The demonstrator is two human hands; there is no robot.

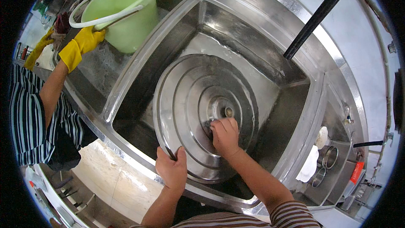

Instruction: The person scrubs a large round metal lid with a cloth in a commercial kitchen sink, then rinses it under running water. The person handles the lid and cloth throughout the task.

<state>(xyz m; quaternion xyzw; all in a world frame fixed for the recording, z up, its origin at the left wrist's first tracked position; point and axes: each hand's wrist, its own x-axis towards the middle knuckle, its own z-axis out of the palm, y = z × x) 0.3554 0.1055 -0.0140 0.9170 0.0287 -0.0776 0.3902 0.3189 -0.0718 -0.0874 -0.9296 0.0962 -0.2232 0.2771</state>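
Observation:
A large round stainless-steel lid (pixel 186 101) with concentric ridges leans in a deep metal sink basin (pixel 269 85). At its middle is a small round fitting (pixel 228 111). My left hand (pixel 172 167) grips the lid's near rim between thumb and fingers. My right hand (pixel 226 136) is pressed to the lid's face just below the fitting, its fingers bunched. Whether something small is pinched under those fingertips is hidden. The basin floor around the lid looks wet.
Another person's yellow-gloved hand (pixel 82 44) is at the handle of a pale green bucket (pixel 136 28) in the left, soapy basin (pixel 101 72). A black hose (pixel 316 19) hangs over the far-right corner. Metal containers (pixel 330 157) stand at right.

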